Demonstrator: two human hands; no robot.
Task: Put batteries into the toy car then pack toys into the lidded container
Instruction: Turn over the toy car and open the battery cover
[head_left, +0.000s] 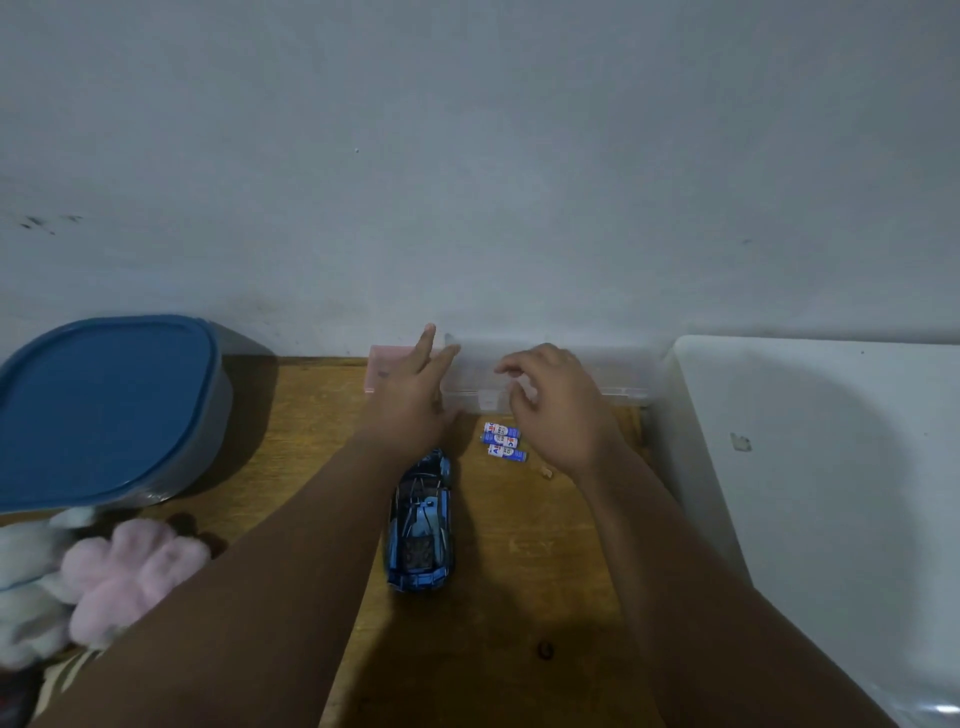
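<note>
A blue toy car (420, 525) lies on the wooden table (519, 597), nose pointing away from me. Three small blue-and-white batteries (503, 441) lie side by side just right of its front. My left hand (415, 395) reaches over the car's front with fingers straight, touching the left end of a clear plastic case (623, 384) by the wall. My right hand (556, 405) hovers above the batteries and the case with fingers loosely curled, holding nothing. A container with a blue lid (104, 405) stands at the left. Pink and white plush toys (130, 571) lie in front of it.
A pink flat item (387, 364) sits left of the clear case against the wall. A large white surface (831, 493) borders the table on the right. A small tan crumb (546, 473) lies near the batteries.
</note>
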